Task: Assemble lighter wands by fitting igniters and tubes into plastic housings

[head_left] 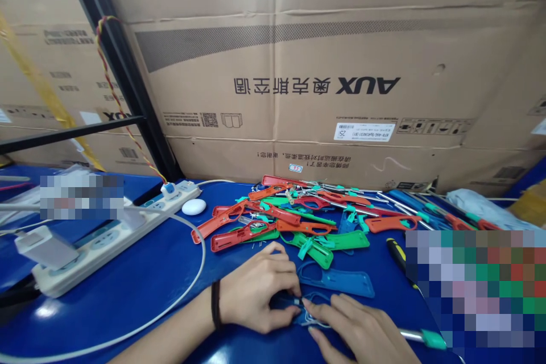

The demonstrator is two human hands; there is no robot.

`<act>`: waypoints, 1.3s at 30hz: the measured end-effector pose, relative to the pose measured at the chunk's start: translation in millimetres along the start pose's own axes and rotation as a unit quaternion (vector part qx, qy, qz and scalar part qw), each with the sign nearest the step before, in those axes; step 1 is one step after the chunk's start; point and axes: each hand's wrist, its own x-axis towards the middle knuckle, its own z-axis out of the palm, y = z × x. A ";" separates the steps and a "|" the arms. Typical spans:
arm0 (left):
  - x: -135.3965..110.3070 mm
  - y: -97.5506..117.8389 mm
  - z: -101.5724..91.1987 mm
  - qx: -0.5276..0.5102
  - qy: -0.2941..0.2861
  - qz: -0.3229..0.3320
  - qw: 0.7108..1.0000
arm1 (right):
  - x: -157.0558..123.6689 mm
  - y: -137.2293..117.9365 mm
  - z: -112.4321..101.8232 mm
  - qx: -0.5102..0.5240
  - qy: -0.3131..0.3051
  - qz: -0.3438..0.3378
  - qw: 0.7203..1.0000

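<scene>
My left hand (256, 290) rests on the blue table, fingers curled in a pinch on a small metal part (297, 301) at the edge of a blue plastic handle piece (313, 310). My right hand (362, 330) lies just right of it, fingers together, pressing on the same blue piece. A metal rod with a teal tip (422, 337) sticks out from under my right hand. A second blue handle shell (336, 280) lies just beyond my hands. A black band circles my left wrist.
A pile of red, green and blue plastic handles with metal rods (307, 213) covers the table behind my hands. A white power strip (111, 233) with plugs and a white cable lies left. A black-yellow screwdriver (398, 256) lies right. Cardboard boxes (341, 68) wall the back.
</scene>
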 end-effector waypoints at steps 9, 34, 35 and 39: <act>-1.4 1.1 -4.3 0.043 0.007 0.017 0.999 | -11.8 8.7 -1.3 0.074 -0.090 0.071 0.991; -0.1 2.9 1.6 -0.022 0.015 0.014 1.000 | -0.6 24.8 -6.2 0.273 -0.146 0.146 0.940; -0.1 3.0 1.6 -0.024 0.017 0.013 0.999 | 0.5 25.0 -6.5 0.277 -0.143 0.146 0.939; 0.4 3.9 1.3 -0.028 0.015 0.007 0.999 | 3.7 25.5 -6.7 0.285 -0.138 0.145 0.937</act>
